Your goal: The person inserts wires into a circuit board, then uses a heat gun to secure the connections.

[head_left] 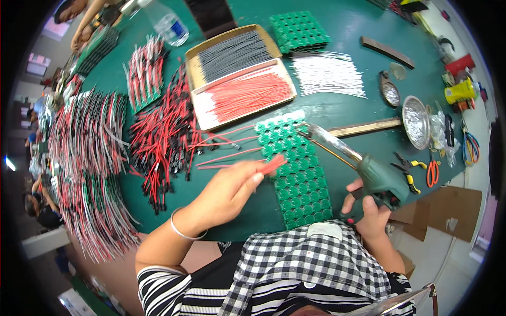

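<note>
My left hand (227, 190) is closed on a small bundle of red wires (273, 165), whose ends lie over the left edge of a green circuit board panel (303, 196). The panel lies lengthwise before me and is made up of many round boards. Several red wires stick out to the left from its upper part. My right hand (369, 211) grips the handle of a dark green soldering gun (380, 179). Its silvery barrel (334, 139) points up and left, with the tip over the panel's upper right part.
Beyond the panel stands a cardboard box (241, 118) of black and red wires, beside white wires (329, 75) and stacked green panels (299, 31). Red-black leads (163, 131) and wired panels (87, 131) crowd the left. A metal bowl (416, 122), pliers (408, 169) and scissors (432, 173) lie right.
</note>
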